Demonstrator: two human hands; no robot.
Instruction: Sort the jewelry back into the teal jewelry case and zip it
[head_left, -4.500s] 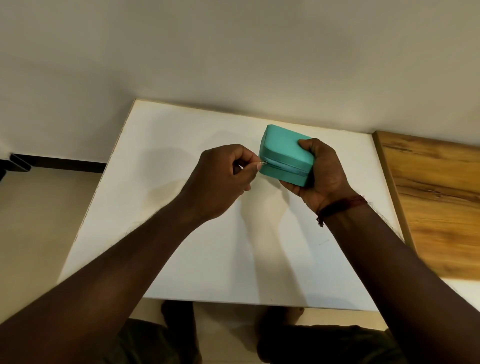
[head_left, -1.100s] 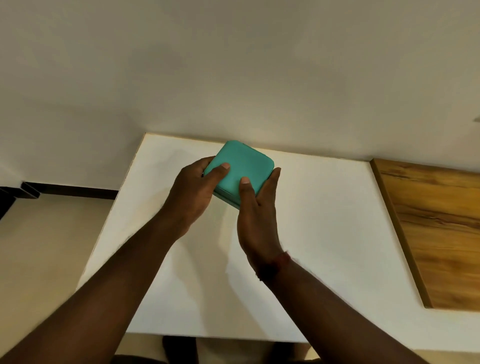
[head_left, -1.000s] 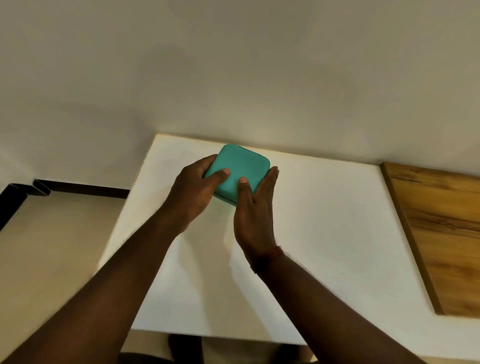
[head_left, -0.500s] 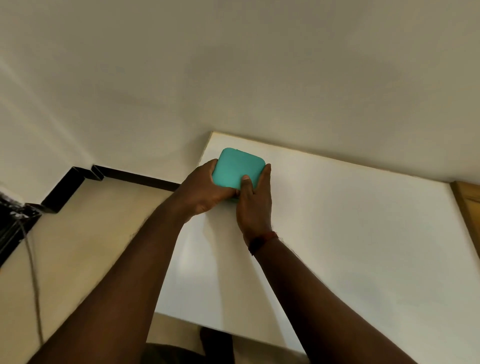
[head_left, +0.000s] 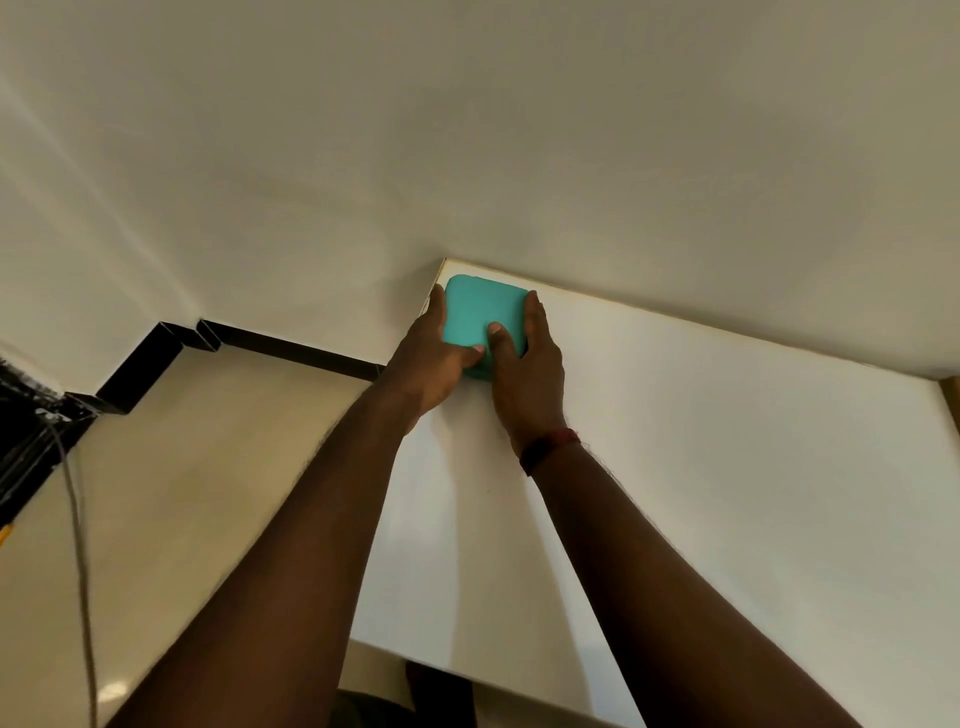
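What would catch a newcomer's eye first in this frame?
The small teal rounded-square jewelry case, closed, sits at the far left corner of the white table against the wall. The left hand and right hand flank it, thumbs on its lid. A dark red band circles the right wrist.

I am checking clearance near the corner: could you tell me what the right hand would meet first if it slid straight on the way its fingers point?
Probably the wall behind the table; depth is unclear.
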